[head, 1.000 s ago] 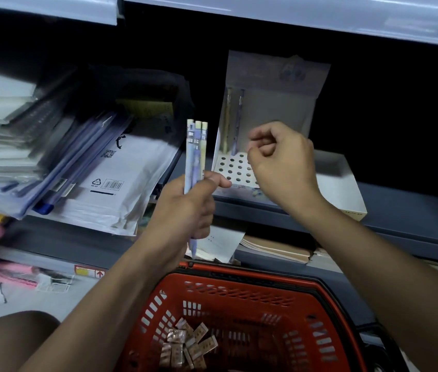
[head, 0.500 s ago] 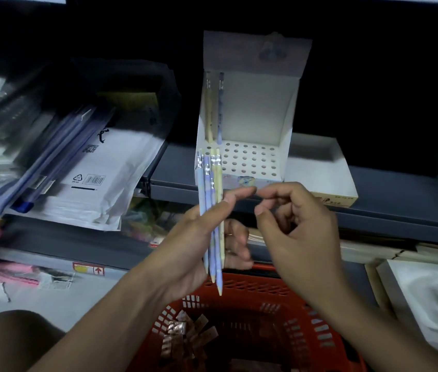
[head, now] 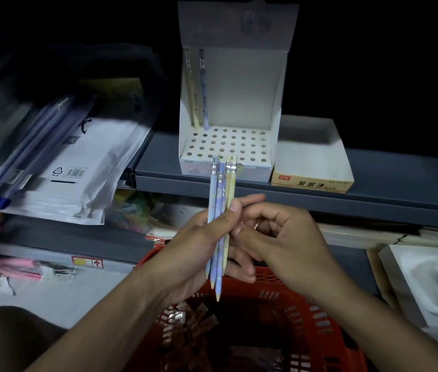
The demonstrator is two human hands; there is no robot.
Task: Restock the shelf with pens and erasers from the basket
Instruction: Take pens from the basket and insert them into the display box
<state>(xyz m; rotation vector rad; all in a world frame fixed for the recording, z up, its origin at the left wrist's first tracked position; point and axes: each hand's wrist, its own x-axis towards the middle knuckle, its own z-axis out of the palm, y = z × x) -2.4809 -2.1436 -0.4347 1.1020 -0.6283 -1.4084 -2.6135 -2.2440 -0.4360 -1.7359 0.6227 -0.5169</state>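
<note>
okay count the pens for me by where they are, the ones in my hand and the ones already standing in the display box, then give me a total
Pens in the left hand, a bundle: 4
Pens standing in the display box, one yellowish and one purple: 2
Total: 6

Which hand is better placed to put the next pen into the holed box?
Right, probably. The left hand grips the pens, while the right hand holds nothing, reaches beside them, and sits under the box.
</note>
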